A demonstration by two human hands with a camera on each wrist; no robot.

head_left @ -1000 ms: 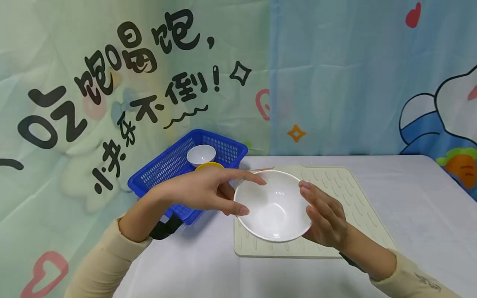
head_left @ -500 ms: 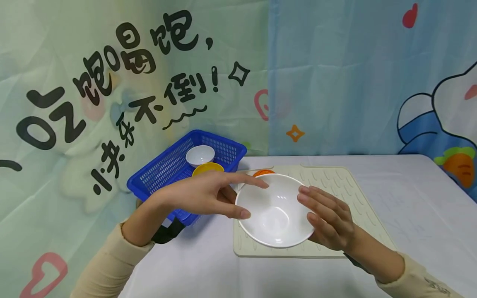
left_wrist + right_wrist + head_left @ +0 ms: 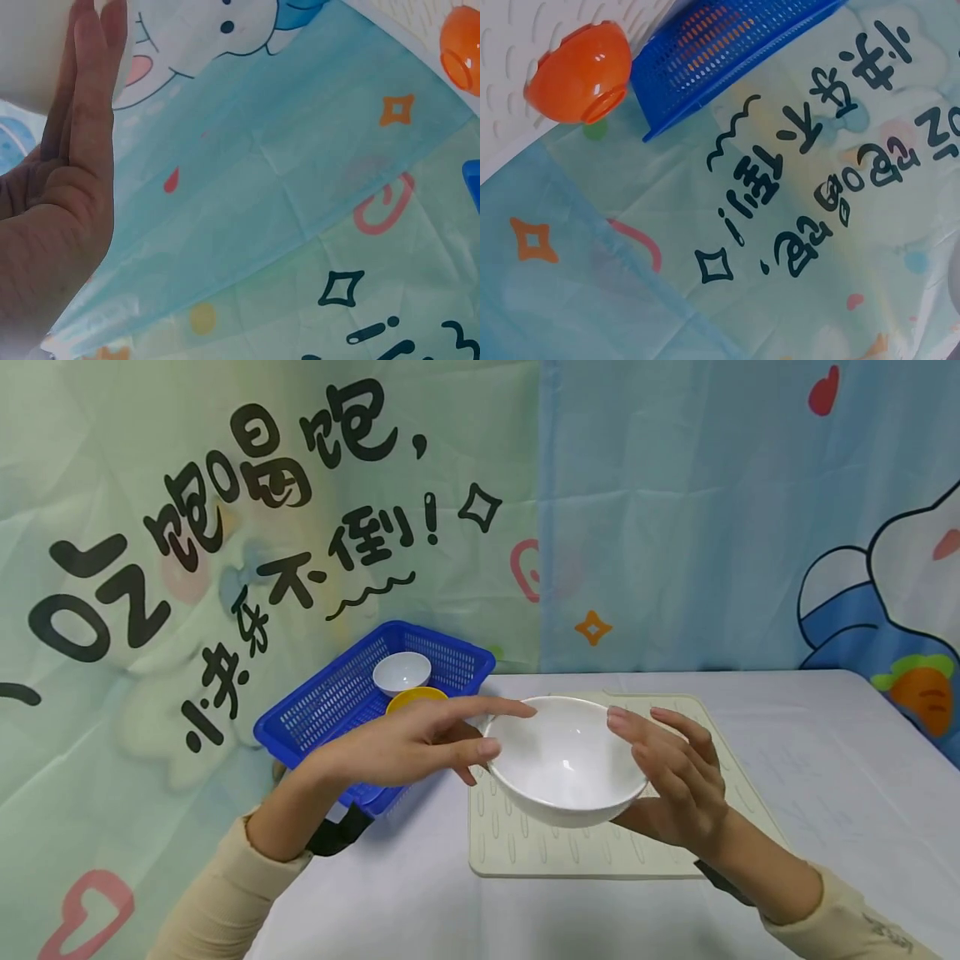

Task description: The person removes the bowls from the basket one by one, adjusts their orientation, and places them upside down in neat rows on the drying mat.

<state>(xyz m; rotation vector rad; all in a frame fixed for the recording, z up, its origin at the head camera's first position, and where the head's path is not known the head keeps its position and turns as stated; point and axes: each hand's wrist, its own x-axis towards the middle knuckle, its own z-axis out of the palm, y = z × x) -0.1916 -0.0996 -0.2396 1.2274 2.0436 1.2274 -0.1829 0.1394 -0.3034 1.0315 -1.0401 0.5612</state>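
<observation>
Both hands hold a white bowl (image 3: 570, 760) in the air above a cream mat (image 3: 540, 860). Its mouth faces up and toward me, and its outer front wall shows. My left hand (image 3: 412, 743) grips the left rim, thumb and index finger over the edge, other fingers underneath. On the right side, my right hand (image 3: 678, 785) has its fingertips at the rim and its thumb beneath the wall. The left wrist view shows the left hand's fingers (image 3: 94, 97) lying along the bowl's white outside (image 3: 26, 60). Neither the hand nor the bowl shows plainly in the right wrist view.
A blue mesh basket (image 3: 453, 647) stands at the back left, holding a smaller white bowl (image 3: 402, 674) and a yellow bowl (image 3: 415, 696). An orange bowl (image 3: 585, 75) lies tipped on the mat beside it, hidden in the head view. Printed curtains hang behind the table.
The white bowl has tilted back, its mouth now flatter and its underside showing. It has risen slightly and shifted right with both hands, covering the orange bowl seen earlier.
</observation>
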